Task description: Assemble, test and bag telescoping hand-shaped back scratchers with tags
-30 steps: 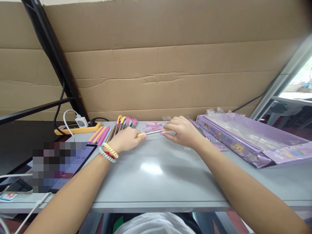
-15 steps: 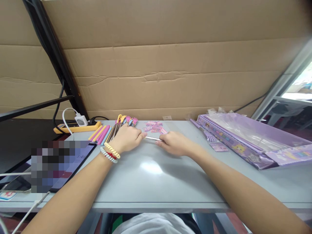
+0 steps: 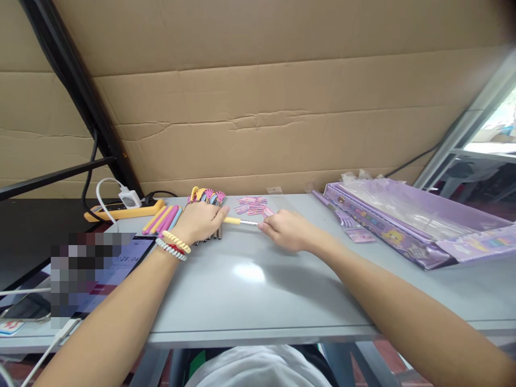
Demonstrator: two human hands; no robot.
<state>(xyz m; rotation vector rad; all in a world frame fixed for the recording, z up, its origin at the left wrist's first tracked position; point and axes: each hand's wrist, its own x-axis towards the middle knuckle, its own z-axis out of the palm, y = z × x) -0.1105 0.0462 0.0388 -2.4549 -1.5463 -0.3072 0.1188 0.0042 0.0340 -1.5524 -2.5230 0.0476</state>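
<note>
Between my hands runs a back scratcher's metal rod [image 3: 249, 222], with a yellow handle [image 3: 231, 220] on its left end. My left hand [image 3: 202, 221] is closed round that handle, and my right hand [image 3: 287, 230] pinches the rod's other end, whose tip is hidden. Behind and beside my left hand lie several back scratcher rods with pink, yellow and blue hand-shaped heads [image 3: 209, 194]. Loose coloured handles [image 3: 163, 220] lie to its left. Beyond my hands are small pink printed cards [image 3: 253, 205].
At right stands an open purple box [image 3: 387, 236] with clear plastic bags. A purple back scratcher [image 3: 332, 208] with a card lies beside it. On the left are a tablet [image 3: 121, 269], cables and a yellow power strip [image 3: 121, 209]. Cardboard [image 3: 258, 107] lines the back.
A yellow handle now shows on the rod beside my left hand, where only metal showed before. My left hand has shifted slightly left, and the camera view has moved a little.
</note>
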